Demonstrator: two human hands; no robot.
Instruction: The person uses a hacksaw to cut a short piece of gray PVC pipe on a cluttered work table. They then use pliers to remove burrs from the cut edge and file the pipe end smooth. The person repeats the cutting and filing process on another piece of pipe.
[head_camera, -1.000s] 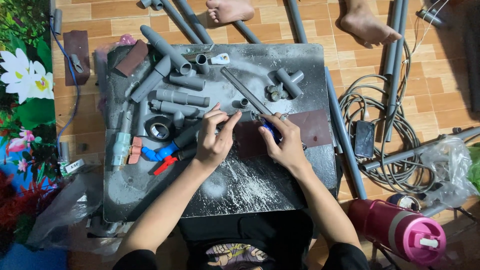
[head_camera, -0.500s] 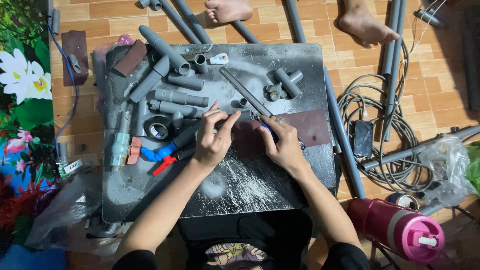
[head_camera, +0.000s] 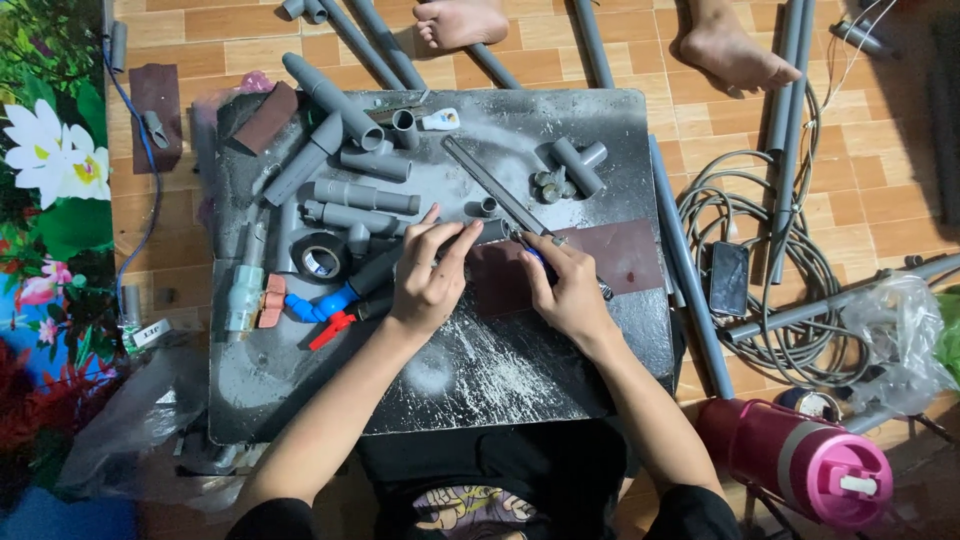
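Nearest the person, a pink bottle (head_camera: 800, 462) with a white-tabbed lid lies on its side on the floor at the right; its contents cannot be seen. Beside it a clear plastic bag (head_camera: 900, 340) sits crumpled over a pipe, what it holds unclear.

Next comes the dark board (head_camera: 330, 390) that serves as the surface, its near part scuffed white. Over its middle the left hand (head_camera: 428, 280) is closed around a short grey pipe piece (head_camera: 490, 232), pinching it against a dark brown sheet (head_camera: 620, 262) lying on the board. The right hand (head_camera: 565, 290) is closed on a small blue-handled tool (head_camera: 538, 258), its tip set at the pipe piece's end, just beside the left fingers.

Left of the hands lie a blue and red valve (head_camera: 325, 308), a roll of black tape (head_camera: 322, 260) and a pale green fitting (head_camera: 244, 298). Farther on, grey fittings and pipe lengths (head_camera: 365, 195) lie in a loose cluster, with a long metal file (head_camera: 490, 185) running diagonally and a grey tee (head_camera: 577, 165) near it.

Beyond the board, long grey pipes (head_camera: 790, 90) lie on the wooden floor, a coiled cable (head_camera: 800, 300) and a phone (head_camera: 729, 278) at the right, and another person's bare feet (head_camera: 740, 50) at the far edge.
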